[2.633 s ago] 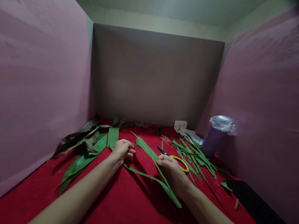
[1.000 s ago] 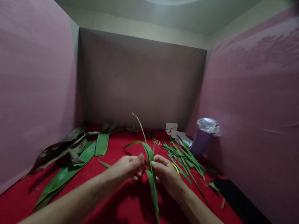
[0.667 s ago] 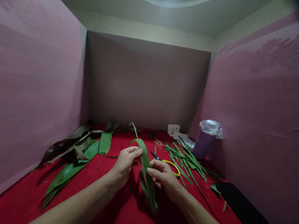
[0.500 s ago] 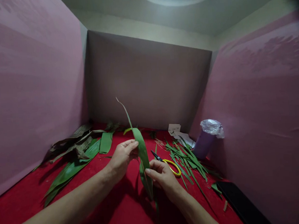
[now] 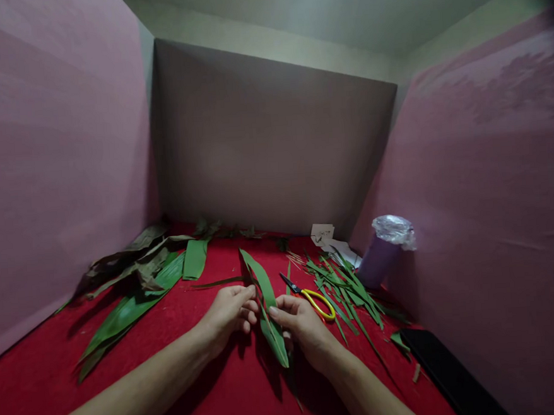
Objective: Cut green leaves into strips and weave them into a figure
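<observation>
A long green leaf (image 5: 273,343), folded along its length, tilts up from the cloth between my hands. My right hand (image 5: 304,329) is closed on its right edge, thumb on top and fingers behind. At the opposite edge, my left hand (image 5: 230,315) pinches with thumb and forefinger, its other fingers curled below. A thin dark strip (image 5: 220,281) reaches leftward from near the leaf's upper part; whether it joins the leaf I cannot tell. Just beyond my right hand lie scissors (image 5: 312,300) with yellow handles and dark blades.
Cut green strips (image 5: 349,291) are heaped at the right, by a purple cup (image 5: 380,260) topped with clear plastic and white papers (image 5: 339,250). A black flat object (image 5: 450,372) lies near right. Large green leaves (image 5: 132,312) and dried leaves (image 5: 138,261) spread across the left.
The leaf's upper end has come down, and its thin tail no longer stands up. My left hand has moved lower along the leaf. My right hand keeps its hold.
</observation>
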`<move>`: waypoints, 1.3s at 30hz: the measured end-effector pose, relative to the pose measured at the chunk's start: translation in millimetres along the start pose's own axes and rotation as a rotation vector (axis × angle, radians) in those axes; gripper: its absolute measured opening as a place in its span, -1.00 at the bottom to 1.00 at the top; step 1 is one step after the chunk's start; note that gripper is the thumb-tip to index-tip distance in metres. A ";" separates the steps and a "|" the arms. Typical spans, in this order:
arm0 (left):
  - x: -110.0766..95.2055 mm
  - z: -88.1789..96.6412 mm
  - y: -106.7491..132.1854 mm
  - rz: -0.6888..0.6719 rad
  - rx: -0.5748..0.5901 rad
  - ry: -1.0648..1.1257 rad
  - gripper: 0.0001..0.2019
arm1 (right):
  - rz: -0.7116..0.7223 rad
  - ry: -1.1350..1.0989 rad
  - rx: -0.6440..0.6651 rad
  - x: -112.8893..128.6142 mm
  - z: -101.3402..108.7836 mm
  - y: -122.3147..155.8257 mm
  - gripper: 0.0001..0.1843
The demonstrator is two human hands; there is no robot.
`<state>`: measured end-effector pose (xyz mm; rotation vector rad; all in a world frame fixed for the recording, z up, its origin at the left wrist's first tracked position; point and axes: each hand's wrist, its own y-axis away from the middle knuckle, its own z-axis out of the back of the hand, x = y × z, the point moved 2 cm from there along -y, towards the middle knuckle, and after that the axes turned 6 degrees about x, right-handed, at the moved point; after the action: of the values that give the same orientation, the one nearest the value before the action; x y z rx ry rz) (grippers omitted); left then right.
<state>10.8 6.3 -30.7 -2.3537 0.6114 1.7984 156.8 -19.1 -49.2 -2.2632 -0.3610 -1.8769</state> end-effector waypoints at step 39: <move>-34.4 7.7 -15.6 -0.183 0.007 0.117 -0.84 | 0.065 1.294 -0.421 24.4 53.3 11.2 -0.80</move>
<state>2.5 31.5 -2.7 -2.4344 0.3988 1.5895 214.4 -12.7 -35.0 -0.7320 0.3269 -3.0107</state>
